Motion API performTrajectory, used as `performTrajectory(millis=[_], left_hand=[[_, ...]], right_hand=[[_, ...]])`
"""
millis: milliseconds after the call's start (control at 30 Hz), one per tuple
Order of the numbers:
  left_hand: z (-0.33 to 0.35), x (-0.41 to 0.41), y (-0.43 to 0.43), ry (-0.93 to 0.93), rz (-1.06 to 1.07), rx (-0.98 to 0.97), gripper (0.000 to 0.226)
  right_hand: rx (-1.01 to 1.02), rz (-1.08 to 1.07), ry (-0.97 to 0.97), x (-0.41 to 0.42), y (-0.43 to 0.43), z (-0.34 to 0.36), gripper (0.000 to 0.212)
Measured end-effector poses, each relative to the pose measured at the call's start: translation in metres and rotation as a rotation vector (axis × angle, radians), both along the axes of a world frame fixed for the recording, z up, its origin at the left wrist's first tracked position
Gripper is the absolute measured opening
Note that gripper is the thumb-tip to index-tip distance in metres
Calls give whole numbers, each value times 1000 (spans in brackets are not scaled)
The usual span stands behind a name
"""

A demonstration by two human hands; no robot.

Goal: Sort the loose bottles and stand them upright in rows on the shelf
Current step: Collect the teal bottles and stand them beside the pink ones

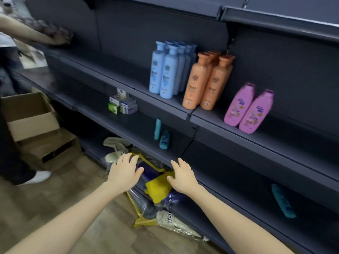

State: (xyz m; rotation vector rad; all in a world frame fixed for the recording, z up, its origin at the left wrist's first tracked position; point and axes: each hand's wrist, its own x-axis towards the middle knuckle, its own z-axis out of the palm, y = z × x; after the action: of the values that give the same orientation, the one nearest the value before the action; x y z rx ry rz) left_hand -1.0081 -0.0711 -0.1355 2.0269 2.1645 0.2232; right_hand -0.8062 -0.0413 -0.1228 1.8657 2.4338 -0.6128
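Open cardboard boxes (31,118) stand stacked on the wooden floor (60,204) at the left. A second person's white shoe (39,176) rests just near them. Small soap cartons (122,105) sit piled on a far lower ledge. Plastic-wrapped packs with yellow trim (157,191) lie at floor level.

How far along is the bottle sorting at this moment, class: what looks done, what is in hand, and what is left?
Done: blue bottles, orange bottles and pink bottles stand upright in rows on the shelf. In hand: nothing; the left hand and right hand reach open toward the yellow bag below. Left: the teal bottle lying flat lower right, perhaps more in the bag.
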Motion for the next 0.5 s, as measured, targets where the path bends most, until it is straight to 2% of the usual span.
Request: performTrajectory(millis=[267, 500], left_hand=[[-2, -94, 55, 6, 75, -25, 55], [-16, -126, 93, -34, 24, -66, 54]], right_hand=[[-29, 33, 27, -94, 60, -5, 63], [-77, -31, 1, -132, 95, -16, 62]])
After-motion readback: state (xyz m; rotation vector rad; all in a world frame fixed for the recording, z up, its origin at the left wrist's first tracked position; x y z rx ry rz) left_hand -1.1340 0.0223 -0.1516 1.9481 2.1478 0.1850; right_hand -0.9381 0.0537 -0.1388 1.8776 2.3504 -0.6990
